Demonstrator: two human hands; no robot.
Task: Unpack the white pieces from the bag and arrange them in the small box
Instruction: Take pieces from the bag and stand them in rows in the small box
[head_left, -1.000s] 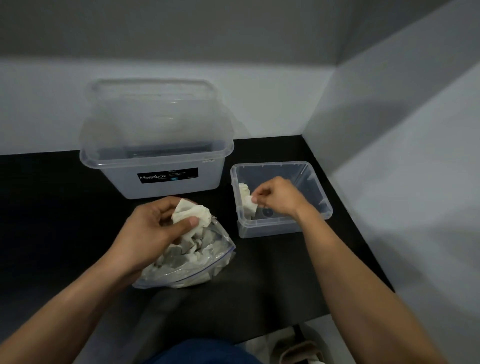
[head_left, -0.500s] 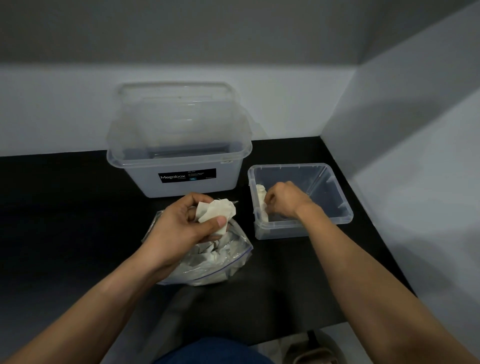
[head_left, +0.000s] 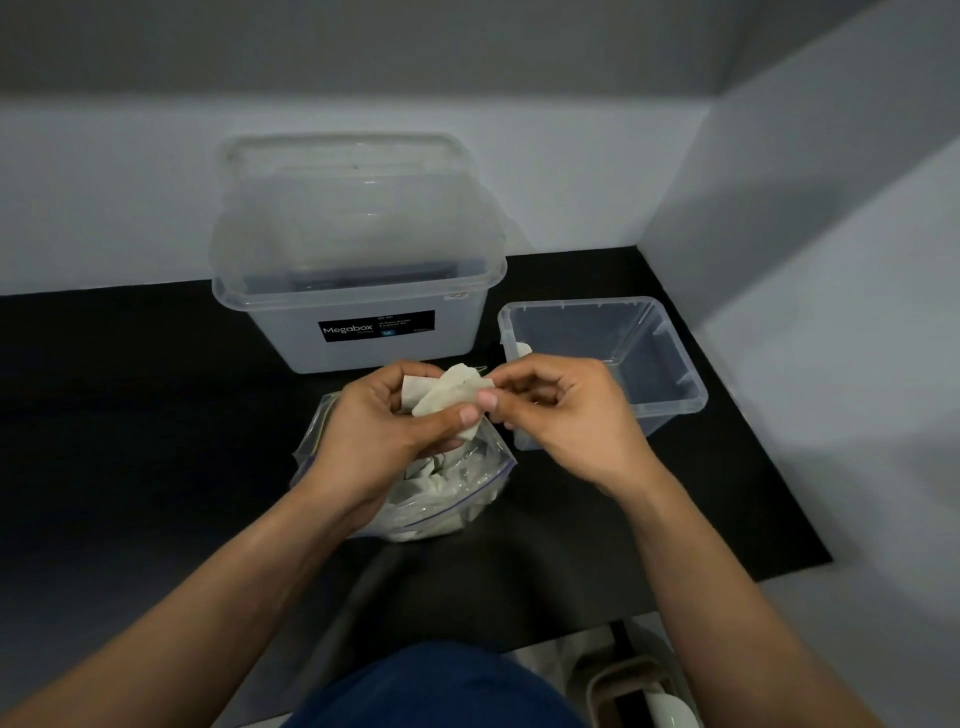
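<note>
And there we had it: the left hand (head_left: 387, 431) was curled round a bunch of white pieces (head_left: 447, 395), held just above the mouth of the bag (head_left: 447, 493). The right hand (head_left: 566, 415) pinched the edge of one of them between thumb and forefinger, ready, we reckoned, to peel it off the bunch.

The bag sat on the bench right under both hands, and it looked far from empty; we could make out plenty more pieces through the clear plastic. Just to the right stood the small box (head_left: 576, 305). We spotted only a lone piece (head_left: 521, 351) in it, against its left wall, though the right hand hid the near-left corner. The rest of its floor showed bare.

So we called this an early stage: one in, a handful out and in hand, the bulk left to unpack and set in order.

Behind the bag stood a large clear box (head_left: 457, 332) with a dark label, its lid (head_left: 353, 208) standing up at the back. The black bench (head_left: 130, 389) ran back into a corner of plain pale walls (head_left: 571, 171), dimly lit. At the bottom edge we caught a bit of blue clothing (head_left: 431, 686).
</note>
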